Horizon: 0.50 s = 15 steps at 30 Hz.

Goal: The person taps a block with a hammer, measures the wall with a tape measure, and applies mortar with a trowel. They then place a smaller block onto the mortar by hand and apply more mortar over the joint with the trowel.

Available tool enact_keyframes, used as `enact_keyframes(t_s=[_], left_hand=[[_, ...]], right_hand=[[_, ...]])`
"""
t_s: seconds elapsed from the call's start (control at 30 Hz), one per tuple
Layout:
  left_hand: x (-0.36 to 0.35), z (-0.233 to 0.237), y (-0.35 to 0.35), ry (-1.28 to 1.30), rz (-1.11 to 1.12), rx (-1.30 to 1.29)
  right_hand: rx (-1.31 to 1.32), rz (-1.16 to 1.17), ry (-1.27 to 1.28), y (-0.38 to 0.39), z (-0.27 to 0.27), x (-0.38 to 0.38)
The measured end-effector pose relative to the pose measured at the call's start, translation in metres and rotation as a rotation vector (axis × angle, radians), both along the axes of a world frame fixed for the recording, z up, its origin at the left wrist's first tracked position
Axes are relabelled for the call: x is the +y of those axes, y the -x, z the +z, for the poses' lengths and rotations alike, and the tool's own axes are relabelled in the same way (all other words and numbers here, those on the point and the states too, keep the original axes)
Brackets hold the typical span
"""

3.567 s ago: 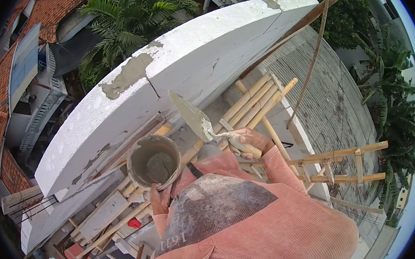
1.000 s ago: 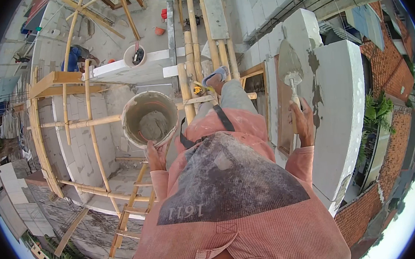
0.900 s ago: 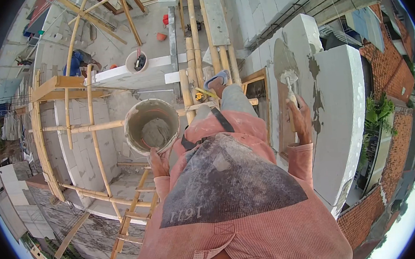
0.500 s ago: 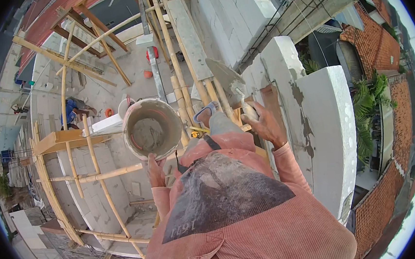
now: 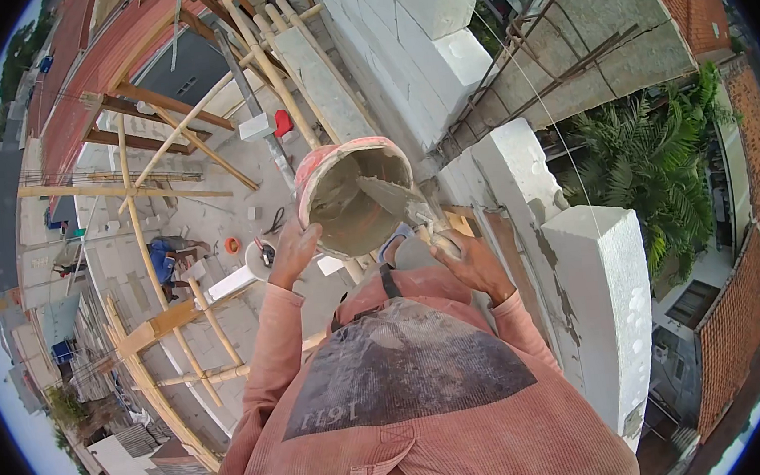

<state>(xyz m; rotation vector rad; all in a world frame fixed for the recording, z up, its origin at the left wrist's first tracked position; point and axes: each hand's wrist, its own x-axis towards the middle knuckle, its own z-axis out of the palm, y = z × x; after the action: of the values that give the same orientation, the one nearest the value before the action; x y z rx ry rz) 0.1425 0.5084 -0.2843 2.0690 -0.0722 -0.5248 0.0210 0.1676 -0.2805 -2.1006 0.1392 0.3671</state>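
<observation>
My left hand (image 5: 293, 249) is closed on the near left rim of a mortar-smeared bucket (image 5: 311, 173), which is tilted so its opening faces me. Wet grey mortar (image 5: 344, 231) coats the inside. My right hand (image 5: 471, 264) wraps the handle of a trowel (image 5: 388, 198), whose blade reaches over the bucket's right rim into its mouth. Grey mortar also covers the blade. Below the bucket, part of my sandalled foot (image 5: 396, 243) shows, the rest hidden.
A white block wall (image 5: 598, 260) runs along my right, with a taut string (image 5: 566, 133) above it. Bamboo scaffolding poles (image 5: 143, 229) and a plank (image 5: 318, 73) stand ahead and left. Far below, a person in blue (image 5: 164, 259) bends over the floor.
The bucket has come up and to the right in my left hand and tipped. The trowel has swung left from beside the wall into the bucket's mouth. My view has shifted too.
</observation>
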Motion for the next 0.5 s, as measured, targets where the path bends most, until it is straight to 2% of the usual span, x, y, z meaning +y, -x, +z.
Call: enact_keyframes(t_s=[0.07, 0.17, 0.23, 0.33, 0.43, 0.5], left_hand=[[-0.021, -0.002, -0.023, -0.161, -0.061, 0.054], [-0.063, 0.000, -0.052, -0.007, -0.190, 0.143], [-0.083, -0.020, -0.058, 0.044, -0.243, 0.099], [-0.105, -0.052, -0.080, -0.017, -0.411, 0.157], [-0.134, -0.054, -0.096, -0.025, -0.636, 0.244], [-0.153, -0.056, -0.098, -0.004, -0.681, 0.148]], right_hand=[[0.050, -0.053, 0.018, -0.006, 0.009, -0.011], [0.107, -0.152, 0.046, -0.003, 0.007, -0.025], [0.143, -0.219, 0.075, 0.004, 0.003, -0.032], [0.209, -0.324, 0.118, 0.021, -0.002, -0.034], [0.260, -0.380, 0.129, 0.026, -0.012, -0.030], [0.297, -0.452, 0.117, 0.029, -0.021, -0.022]])
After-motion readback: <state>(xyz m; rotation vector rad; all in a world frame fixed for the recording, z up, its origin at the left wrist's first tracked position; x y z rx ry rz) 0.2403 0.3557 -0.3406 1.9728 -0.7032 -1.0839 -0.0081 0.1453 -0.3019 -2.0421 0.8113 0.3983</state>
